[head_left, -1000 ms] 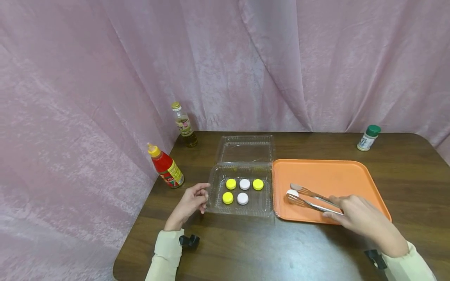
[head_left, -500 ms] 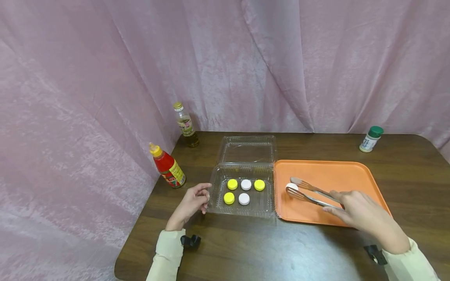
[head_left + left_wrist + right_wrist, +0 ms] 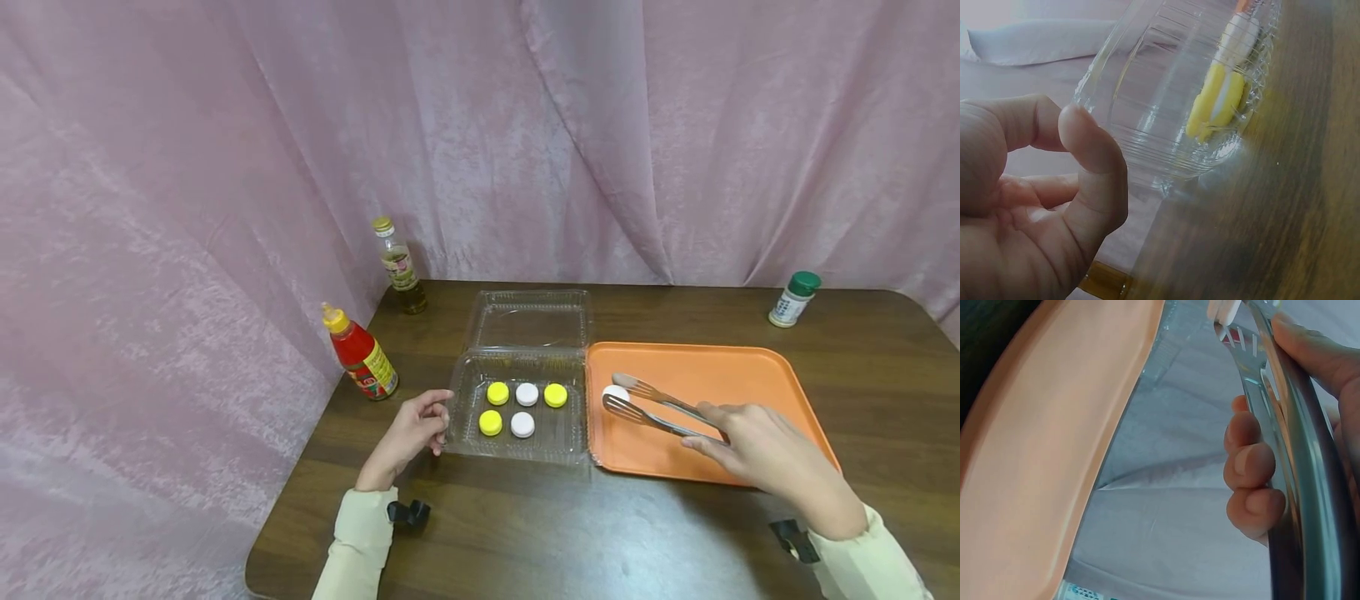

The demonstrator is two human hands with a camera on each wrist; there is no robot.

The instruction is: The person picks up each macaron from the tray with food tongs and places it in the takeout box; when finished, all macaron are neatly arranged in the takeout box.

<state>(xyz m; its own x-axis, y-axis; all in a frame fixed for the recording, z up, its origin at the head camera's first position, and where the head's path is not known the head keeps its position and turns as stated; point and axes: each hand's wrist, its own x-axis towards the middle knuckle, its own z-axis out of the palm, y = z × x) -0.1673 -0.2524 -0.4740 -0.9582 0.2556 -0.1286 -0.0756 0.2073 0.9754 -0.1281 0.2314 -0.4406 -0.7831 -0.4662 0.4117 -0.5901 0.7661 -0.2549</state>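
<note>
My right hand (image 3: 765, 454) grips metal tongs (image 3: 667, 410) over the orange tray (image 3: 720, 375). A small white round disc (image 3: 617, 393) sits between the tongs' slotted tips, near the tray's left side. In the right wrist view, fingers and thumb curl around the tongs' metal arms (image 3: 1310, 487), with a white piece (image 3: 1227, 309) at the tips. My left hand (image 3: 408, 433) has curled fingers at the left rim of the hinged clear plastic container (image 3: 547, 442). In the left wrist view, a fingertip (image 3: 1075, 122) meets that rim. Inside lie yellow discs (image 3: 491, 422) and white discs (image 3: 522, 424).
The container's raised or laid-back lid (image 3: 532, 321) is behind its base. A red sauce bottle (image 3: 363, 358) and an oil bottle (image 3: 401, 271) stand at the left. A green-capped shaker (image 3: 793, 300) stands at the back right, before the pink curtain (image 3: 480, 167).
The tongs and the white disc between them have shifted slightly left and away from the person. The left hand stays at the container's rim, and the discs inside keep their arrangement.
</note>
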